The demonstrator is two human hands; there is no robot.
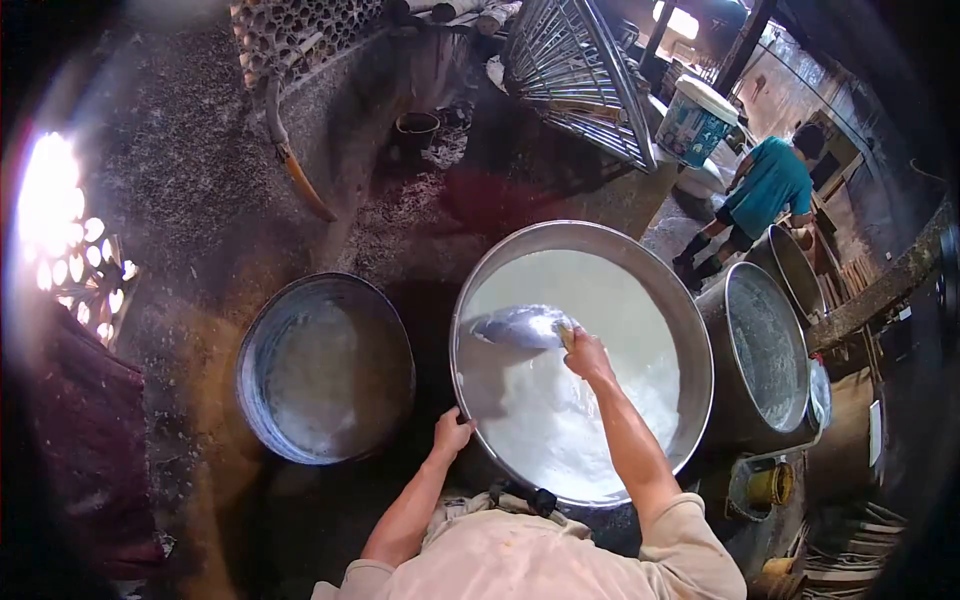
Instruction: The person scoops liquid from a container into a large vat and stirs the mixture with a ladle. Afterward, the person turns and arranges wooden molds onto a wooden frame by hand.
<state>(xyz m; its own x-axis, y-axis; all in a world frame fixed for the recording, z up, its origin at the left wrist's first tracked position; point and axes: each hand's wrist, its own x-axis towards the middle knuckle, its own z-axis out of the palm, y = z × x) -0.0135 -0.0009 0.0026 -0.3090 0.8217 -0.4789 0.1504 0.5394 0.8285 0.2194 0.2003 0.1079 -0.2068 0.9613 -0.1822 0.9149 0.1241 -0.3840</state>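
Observation:
A large round metal vat (697, 420) holds a whitish liquid, foamy toward its lower part. My right hand (586, 357) is closed round the short handle of a metal scoop (525, 327), whose wide head lies at the liquid's surface left of the hand. At the vat's lower left rim, my left hand (453, 434) grips the edge with bent fingers. To the left stands a second round metal vat (249, 400) with cloudy contents low inside it.
More vats (728, 345) stand to the right. Beyond them a person in a teal shirt (772, 188) bends over. A bucket (697, 122) and a large slatted basket (585, 80) are at the upper right. A curved wooden handle (305, 186) leans at the upper left.

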